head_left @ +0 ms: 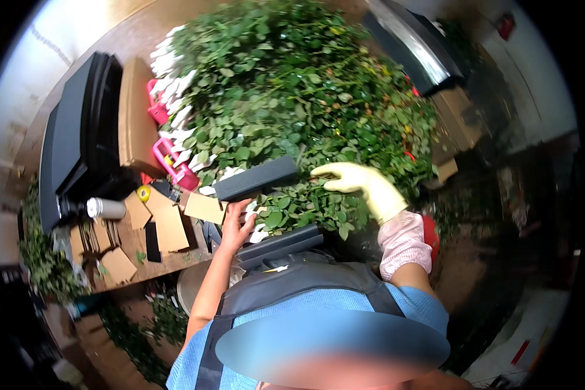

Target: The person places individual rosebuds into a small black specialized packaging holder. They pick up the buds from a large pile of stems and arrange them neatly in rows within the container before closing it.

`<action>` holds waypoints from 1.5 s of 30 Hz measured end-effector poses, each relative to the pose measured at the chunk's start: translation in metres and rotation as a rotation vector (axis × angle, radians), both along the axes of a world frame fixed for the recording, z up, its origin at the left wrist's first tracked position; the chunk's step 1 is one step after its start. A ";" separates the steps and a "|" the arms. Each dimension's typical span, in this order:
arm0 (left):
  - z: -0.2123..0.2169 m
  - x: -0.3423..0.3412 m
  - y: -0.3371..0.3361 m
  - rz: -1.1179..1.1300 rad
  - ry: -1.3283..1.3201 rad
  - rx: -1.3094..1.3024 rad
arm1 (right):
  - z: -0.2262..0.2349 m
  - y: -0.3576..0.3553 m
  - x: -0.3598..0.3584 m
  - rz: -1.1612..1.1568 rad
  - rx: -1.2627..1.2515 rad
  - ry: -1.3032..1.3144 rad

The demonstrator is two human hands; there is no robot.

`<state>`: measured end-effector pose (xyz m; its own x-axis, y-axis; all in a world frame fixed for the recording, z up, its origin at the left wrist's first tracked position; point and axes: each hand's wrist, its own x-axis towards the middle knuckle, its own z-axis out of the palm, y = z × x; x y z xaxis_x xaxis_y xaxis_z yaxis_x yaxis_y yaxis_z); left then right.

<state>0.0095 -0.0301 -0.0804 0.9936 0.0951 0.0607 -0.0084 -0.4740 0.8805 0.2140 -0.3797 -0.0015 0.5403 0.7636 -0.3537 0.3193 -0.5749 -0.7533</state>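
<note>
Dark apron (pixel 299 283) closest, with a leafy bunch (pixel 286 211) lying just ahead

Behind the apron's bib sits a blue top (pixel 406 309). Just past the apron, the leafy bunch lies between the two hands, flanked by a ribbed dark strip (pixel 257 178) on its far side and a second dark strip (pixel 283 246) on its near side; that placing would keep loose stems together.

The bare left hand (pixel 236 225) has its fingers parted beside the bunch's pale end and the ribbed strip, gripping nothing that shows; whether its fingertips touch either is hard to tell at this angle. The gloved right hand (pixel 354 185) is open over the leaves, fingers stretched toward the strip, with nothing held. Its yellow glove probably guards against scratches from the stems.

Beyond both hands, a broad heap of leafy stems (pixel 273 117) is laid with its white ends (pixel 179 110) toward the left, likely so they line up. Pink holders (pixel 182 172) stand along those ends. Left of the left hand, cardboard pieces (pixel 171 229) and a white cylinder (pixel 106 208) rest on the worktop (pixel 166 261), seemingly kept within reach.
</note>
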 end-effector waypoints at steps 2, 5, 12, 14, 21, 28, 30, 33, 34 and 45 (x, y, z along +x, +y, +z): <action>0.001 -0.006 0.001 0.027 -0.012 0.021 | 0.054 0.019 0.031 -0.137 -0.059 0.015; 0.007 -0.009 -0.002 0.055 0.020 0.023 | 0.118 0.086 0.049 -0.335 0.035 -0.421; 0.004 0.004 -0.013 0.119 0.003 -0.090 | 0.022 0.203 0.170 0.006 -0.450 -1.169; -0.001 0.002 -0.015 0.181 -0.007 -0.138 | 0.019 0.218 0.167 0.082 -0.704 -0.989; -0.009 0.000 -0.020 0.277 0.035 -0.207 | -0.009 0.127 0.142 0.055 -0.070 -0.863; -0.004 0.001 -0.021 0.285 0.042 -0.174 | 0.148 0.109 0.123 0.014 0.314 -1.244; -0.005 0.003 -0.020 0.267 0.028 -0.176 | 0.178 0.122 0.140 -0.003 0.583 -1.475; -0.012 -0.003 -0.017 0.290 0.057 -0.202 | 0.219 0.149 0.182 -0.022 0.682 -1.464; -0.011 -0.005 -0.015 0.292 0.063 -0.199 | 0.243 0.166 0.194 -0.134 0.583 -1.469; 0.003 0.002 -0.020 0.275 0.045 -0.143 | 0.091 0.267 0.218 0.139 -0.629 -0.775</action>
<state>0.0113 -0.0504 -0.0773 0.9307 0.3656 -0.0158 0.1432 -0.3243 0.9351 0.4321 -0.1126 0.0900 0.7126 0.6326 -0.3033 0.6868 -0.7172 0.1179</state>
